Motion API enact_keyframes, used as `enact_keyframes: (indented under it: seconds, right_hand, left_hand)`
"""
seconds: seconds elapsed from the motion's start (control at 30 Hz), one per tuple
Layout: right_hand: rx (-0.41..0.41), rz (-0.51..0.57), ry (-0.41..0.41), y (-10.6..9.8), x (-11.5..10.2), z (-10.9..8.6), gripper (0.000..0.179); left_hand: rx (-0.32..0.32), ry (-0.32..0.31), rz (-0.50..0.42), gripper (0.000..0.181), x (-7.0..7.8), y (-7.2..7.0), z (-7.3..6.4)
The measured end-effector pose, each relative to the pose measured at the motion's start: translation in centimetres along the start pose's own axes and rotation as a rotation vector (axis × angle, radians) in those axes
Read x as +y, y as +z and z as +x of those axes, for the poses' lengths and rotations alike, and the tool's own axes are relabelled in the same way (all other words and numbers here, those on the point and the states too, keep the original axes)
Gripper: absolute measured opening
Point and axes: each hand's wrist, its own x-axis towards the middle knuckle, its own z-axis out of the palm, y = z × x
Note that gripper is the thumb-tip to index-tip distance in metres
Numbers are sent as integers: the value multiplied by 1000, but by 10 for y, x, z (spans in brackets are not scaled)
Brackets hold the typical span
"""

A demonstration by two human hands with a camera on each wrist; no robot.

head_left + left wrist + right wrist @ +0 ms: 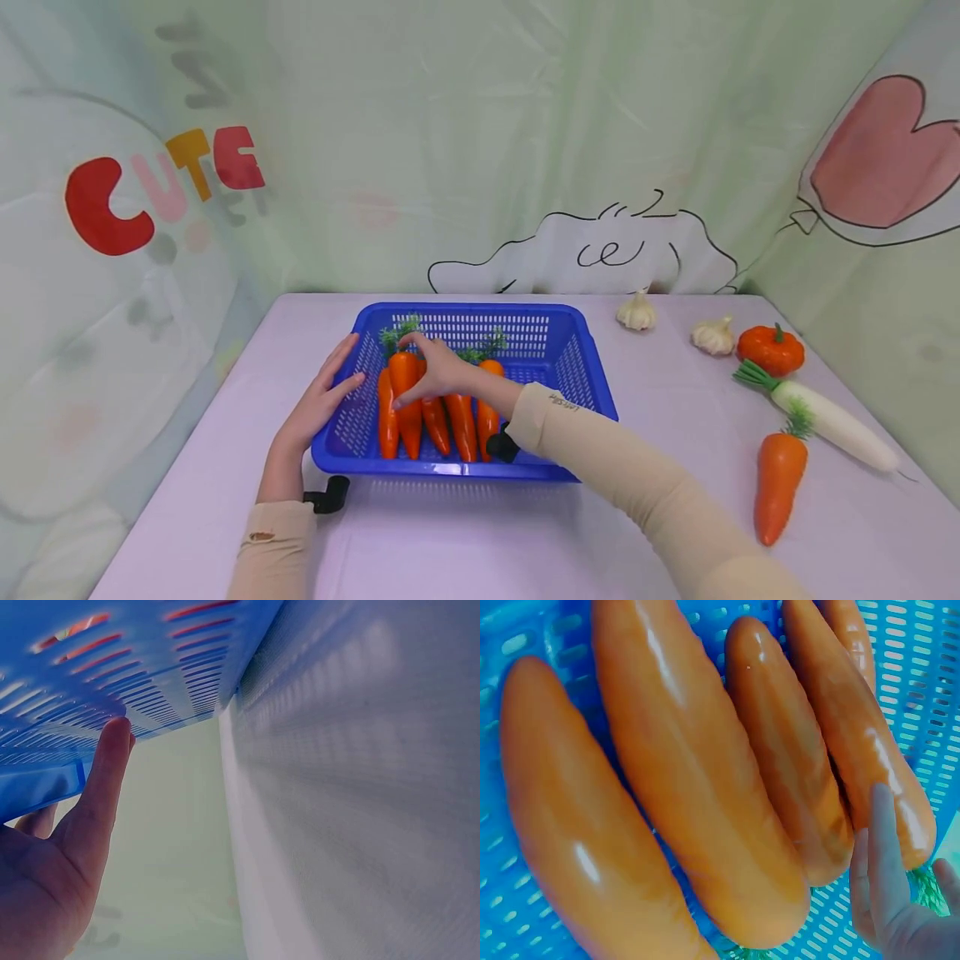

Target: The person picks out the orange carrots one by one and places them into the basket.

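Note:
A blue plastic basket (465, 469) holds several orange toy carrots (462, 429) with green leafy tops, lying side by side in its left half. My left hand (318, 408) rests at the basket's left rim with its fingers extended. In the left wrist view, one straight digit of this hand (82, 840) touches the outside of the slotted wall. My right hand (442, 371) is over the left carrots, thumb and fingers spread around the upper part of one carrot (403, 375). The right wrist view shows a straight digit of that hand (883, 832) lying against a carrot (870, 750).
To the right, a carrot (780, 483), a white radish (836, 425) and a small orange pumpkin (771, 350) lie on the lilac table (450, 542). Two garlic bulbs (637, 312) sit near the back edge. A printed curtain (480, 150) encloses the table.

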Motion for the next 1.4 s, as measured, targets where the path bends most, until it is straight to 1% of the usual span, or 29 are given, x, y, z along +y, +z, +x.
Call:
enact_keyframes:
  seconds: [0.1,0.2,0.3,0.4,0.43,0.57,0.73,0.87,1.2,1.4]
  right_hand:
    - [-1,19,-25,-4,-1,-4,80]
    - [10,46,-47,-8,-1,-9,79]
    - [-14,157,-39,-13,0,-13,77]
    - [-33,253,-30,-17,1,-17,76]
    - [-34,265,-31,-19,2,-18,75]
    - [-19,252,-41,-27,2,-26,75]
    - [1,228,-63,-39,-3,-38,75]
    - [22,219,-64,-50,-6,-48,76]
    - [70,249,-59,-75,-5,-75,77]
    - [95,212,-72,-88,-3,-95,78]
  left_hand:
    - [-4,-6,-21,60,7,-1,-2]
    - [-8,0,-42,60,18,-1,-6]
    - [-6,0,-41,60,30,0,-11]
    - [-2,-1,-35,59,35,1,-13]
    - [-3,1,-34,59,36,1,-14]
    - [-2,1,-33,59,36,1,-15]
    - [2,-4,-24,59,33,0,-16]
    - [1,1,-35,60,33,0,-16]
    - [1,7,-33,60,34,2,-15]
    - [0,9,-34,60,34,2,-15]
